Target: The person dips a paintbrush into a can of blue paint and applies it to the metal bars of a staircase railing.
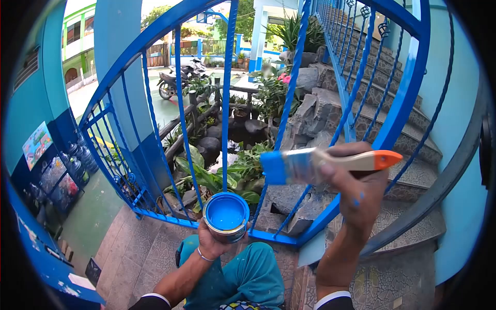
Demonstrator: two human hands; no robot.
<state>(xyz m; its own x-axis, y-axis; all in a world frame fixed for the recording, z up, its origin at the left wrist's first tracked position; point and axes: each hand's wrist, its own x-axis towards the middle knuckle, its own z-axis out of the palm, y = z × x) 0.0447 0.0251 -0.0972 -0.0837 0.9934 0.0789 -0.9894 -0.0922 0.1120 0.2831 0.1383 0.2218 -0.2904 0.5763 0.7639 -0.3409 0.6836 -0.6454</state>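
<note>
My left hand (213, 243) is wrapped round an open paint can (226, 217) with blue paint inside, held upright above my knees. In my right hand (356, 181) is a paintbrush (299, 164), gripped by its pale wooden handle with an orange end. Its bristles are coated in blue and point left, in front of the railing bars. A blue paint smear marks my right hand. The blue metal railing (227, 103), with twisted bars, curves across in front of me; the can is close to its lower rail.
Beyond the railing lie a rock-edged pond (219, 163), leafy plants (206, 175) and a parked motorcycle (178, 80). Stone-patterned stairs (408, 150) climb on the right. At the left, bottles and bags (59, 181) stand by a blue wall. Tiled floor (139, 243) is beneath me.
</note>
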